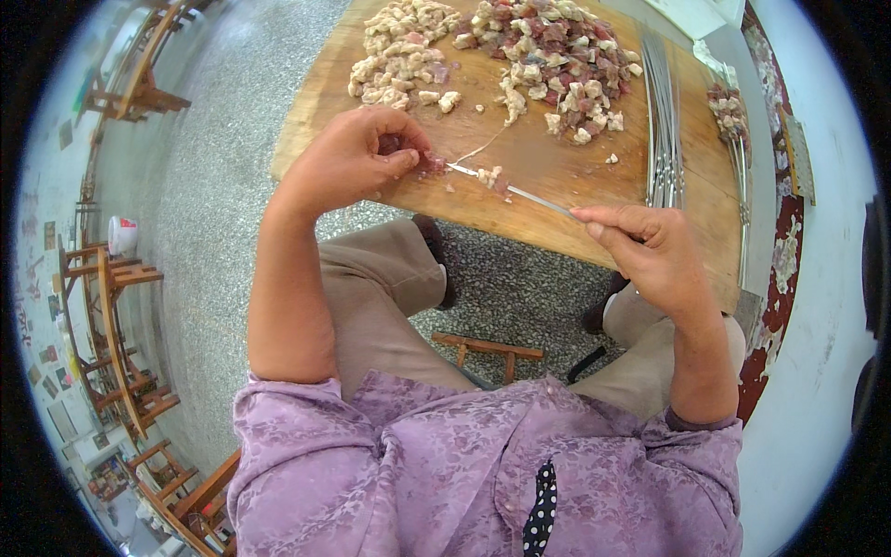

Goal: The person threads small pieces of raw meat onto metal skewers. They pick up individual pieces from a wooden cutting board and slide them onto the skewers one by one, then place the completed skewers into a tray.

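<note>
My right hand (644,254) grips the rear end of a flat metal skewer (539,200), which slants up and left over the near edge of the wooden board (557,170). A few pale and reddish meat pieces (492,178) are threaded near its front part. My left hand (369,157) pinches a red piece of raw meat (433,163) just at the skewer's tip; whether the tip has entered it I cannot tell. Behind the hands lie a heap of mixed red and pale meat chunks (564,56) and a pile of pale fatty chunks (404,52).
Several bare metal skewers (665,125) lie along the board's right side. Farther right are loaded skewers (729,115), by the wall (814,278). Below the board sits a small wooden stool (487,346) between my legs. Wooden benches (111,327) and a white bucket (123,234) stand at left.
</note>
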`<action>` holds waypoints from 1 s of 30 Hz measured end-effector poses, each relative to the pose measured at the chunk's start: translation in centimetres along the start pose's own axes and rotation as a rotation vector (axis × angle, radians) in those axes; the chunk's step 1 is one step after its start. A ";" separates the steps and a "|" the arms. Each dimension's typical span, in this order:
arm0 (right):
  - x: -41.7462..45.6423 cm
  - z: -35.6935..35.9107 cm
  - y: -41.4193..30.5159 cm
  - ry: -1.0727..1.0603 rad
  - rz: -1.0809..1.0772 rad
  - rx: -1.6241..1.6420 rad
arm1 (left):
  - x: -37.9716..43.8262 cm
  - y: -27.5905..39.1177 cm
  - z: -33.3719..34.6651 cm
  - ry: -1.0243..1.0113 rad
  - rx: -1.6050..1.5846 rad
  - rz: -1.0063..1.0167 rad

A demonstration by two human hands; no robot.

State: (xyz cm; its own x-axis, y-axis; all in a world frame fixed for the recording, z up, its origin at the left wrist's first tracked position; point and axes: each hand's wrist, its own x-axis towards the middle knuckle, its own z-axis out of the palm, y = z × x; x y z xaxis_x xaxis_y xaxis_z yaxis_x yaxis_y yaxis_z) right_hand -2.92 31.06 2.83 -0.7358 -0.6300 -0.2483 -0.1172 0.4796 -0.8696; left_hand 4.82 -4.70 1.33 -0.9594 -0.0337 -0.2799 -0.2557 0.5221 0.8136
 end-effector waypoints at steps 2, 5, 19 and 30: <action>0.1 0.1 -0.3 -0.002 0.008 -0.018 | -0.1 0.3 -0.1 0.002 0.009 -0.008; 0.3 0.2 -0.6 -0.016 0.026 -0.031 | -0.3 0.5 0.0 0.021 0.045 0.011; 0.3 1.1 -0.8 0.025 -0.037 -0.138 | -0.4 0.4 0.9 0.080 0.175 0.177; -0.2 4.3 -1.3 0.134 -0.139 -0.143 | -0.5 1.1 1.3 0.117 0.364 0.315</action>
State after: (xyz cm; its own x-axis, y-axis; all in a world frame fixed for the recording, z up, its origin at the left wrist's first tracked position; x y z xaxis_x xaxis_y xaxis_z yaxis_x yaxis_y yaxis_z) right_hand 0.21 27.98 2.16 -0.7867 -0.6141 -0.0635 -0.3100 0.4819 -0.8196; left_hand 5.19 -2.99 1.66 -0.9957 0.0888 0.0274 0.0869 0.7855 0.6127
